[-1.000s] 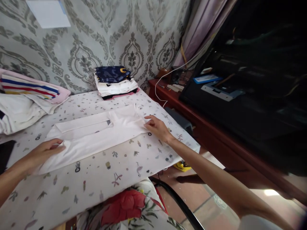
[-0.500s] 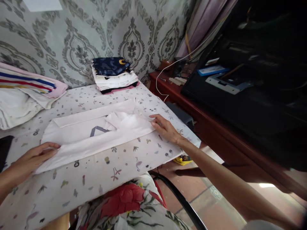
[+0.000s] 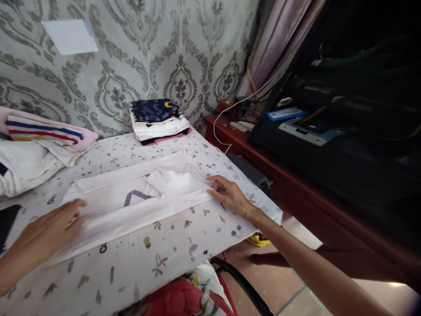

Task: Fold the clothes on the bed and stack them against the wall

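A white shirt (image 3: 177, 193) with a striped trim lies on the patterned cloth of the table (image 3: 131, 272), its long sides folded inward. At its left end is my left hand (image 3: 57, 226), slightly blurred, with thumb and fingers apart over the fabric. My right hand (image 3: 230, 195) touches the shirt's right end, fingers apart and thumb at the edge.
Behind the shirt is a stack of folded clothes (image 3: 159, 125). More clothes (image 3: 39, 153) lie at the left, above a dark flat object (image 3: 8, 221). A reddish wooden desk (image 3: 296, 210) with a large black screen stands at the right. A black chair arm (image 3: 243, 281) is at the bottom.
The view has tilted up, so everything sits lower in the picture. My left hand has shifted inward over the shirt, its fingers more spread. My right hand stays at the right end, its fingers wider apart.
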Tool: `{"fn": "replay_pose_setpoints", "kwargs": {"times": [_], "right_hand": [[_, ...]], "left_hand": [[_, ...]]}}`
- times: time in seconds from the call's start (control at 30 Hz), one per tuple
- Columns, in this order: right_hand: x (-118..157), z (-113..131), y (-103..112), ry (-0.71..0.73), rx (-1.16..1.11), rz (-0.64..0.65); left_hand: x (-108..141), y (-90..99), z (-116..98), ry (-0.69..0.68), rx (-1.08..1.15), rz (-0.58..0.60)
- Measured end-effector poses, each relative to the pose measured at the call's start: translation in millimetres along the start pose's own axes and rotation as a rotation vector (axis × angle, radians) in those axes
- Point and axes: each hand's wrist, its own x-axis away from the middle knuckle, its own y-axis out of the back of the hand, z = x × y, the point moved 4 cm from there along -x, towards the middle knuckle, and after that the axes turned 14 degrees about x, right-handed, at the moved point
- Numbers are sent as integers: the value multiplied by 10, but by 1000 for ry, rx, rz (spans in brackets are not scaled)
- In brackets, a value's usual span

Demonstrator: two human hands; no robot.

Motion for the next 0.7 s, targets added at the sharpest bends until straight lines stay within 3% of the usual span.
{"fn": "replay_pose_setpoints", "kwargs": {"times": [0.07, 0.2, 0.3, 0.4, 0.5, 0.6, 0.7], "right_hand": [[-2, -1, -13, 12, 12, -8], [10, 49, -10, 48, 83, -44], [22, 99, 14, 64, 150, -61], [28, 117, 36, 64, 157, -51], [28, 99, 39, 54, 122, -33], [23, 64, 28, 39, 111, -35], [14, 43, 15, 43, 124, -39]], "left_hand": [[-109, -81, -586, -183, 14, -30], [-477, -544, -1780, -608, 160, 160], [-780, -985, -2341, -758, 143, 316], [-971, -1342, -2632, -823, 97, 474], [-1004, -1502, -2750, -900, 8, 586], [-953, -1438, -2766, -942, 36, 627], [-911, -1263, -2723, -876, 181, 710]]}}
